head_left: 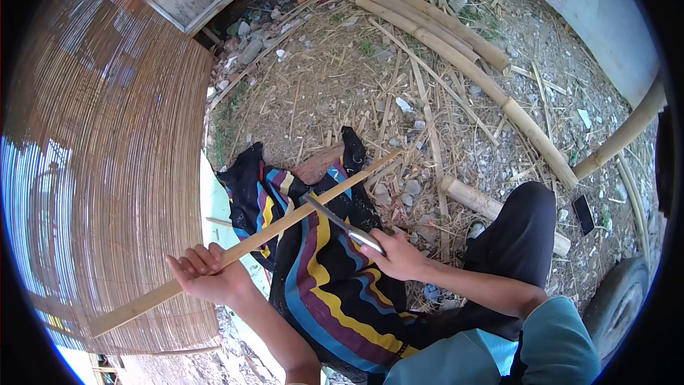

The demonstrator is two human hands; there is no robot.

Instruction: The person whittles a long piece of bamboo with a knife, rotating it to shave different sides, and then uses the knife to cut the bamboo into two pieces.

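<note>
A long flat bamboo strip [278,225] slants from the lower left to the upper middle, above a striped cloth [335,271] spread over the lap. My left hand [206,275] is closed around the strip's lower part, palm up with the fingers curled. In my right hand [395,253] is a knife [349,231] with a metallic handle. Its blade points up and left, and the tip end meets the strip near its middle. Under the strip's upper part, a reddish-brown block [318,165] shows beside the dark cloth.
A slatted bamboo screen [121,171] stands at left. Bamboo poles [463,64] lie on the littered ground, upper right. A thick bamboo piece [474,199] lies by my knee [531,214]. A phone [583,214] and a tyre [618,310] are at right.
</note>
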